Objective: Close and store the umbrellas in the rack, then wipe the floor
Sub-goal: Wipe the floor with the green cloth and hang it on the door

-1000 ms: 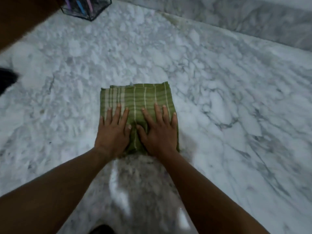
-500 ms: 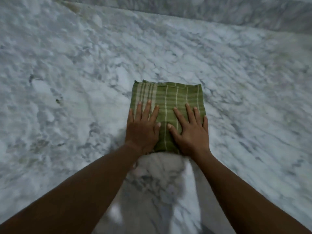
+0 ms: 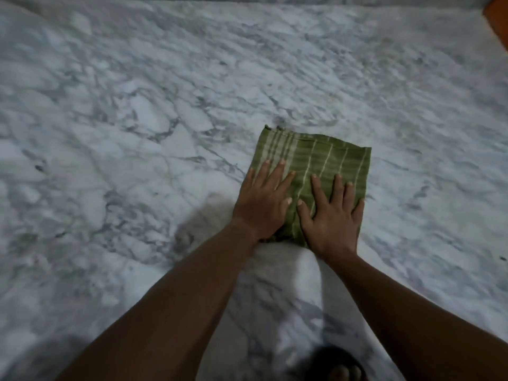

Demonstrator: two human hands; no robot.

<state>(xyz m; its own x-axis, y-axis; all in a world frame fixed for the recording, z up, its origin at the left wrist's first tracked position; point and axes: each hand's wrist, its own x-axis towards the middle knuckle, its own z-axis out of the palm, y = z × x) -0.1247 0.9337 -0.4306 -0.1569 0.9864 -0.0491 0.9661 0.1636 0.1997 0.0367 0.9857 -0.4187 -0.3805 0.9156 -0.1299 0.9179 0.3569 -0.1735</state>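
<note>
Cloth point(image 3: 331, 160) lies under left hand point(image 3: 262, 207), right hand point(image 3: 330, 220), floor point(image 3: 137, 105) surrounding.

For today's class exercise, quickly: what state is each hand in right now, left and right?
Left hand: open, fingers flat, pressing on the green cloth.
Right hand: open, fingers flat, pressing on the same cloth.

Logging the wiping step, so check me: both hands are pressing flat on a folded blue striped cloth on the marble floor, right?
Not quite: the head view shows the folded striped cloth is green, not blue. The rest holds: the left hand and the right hand both press flat on it on the marble floor.
</note>
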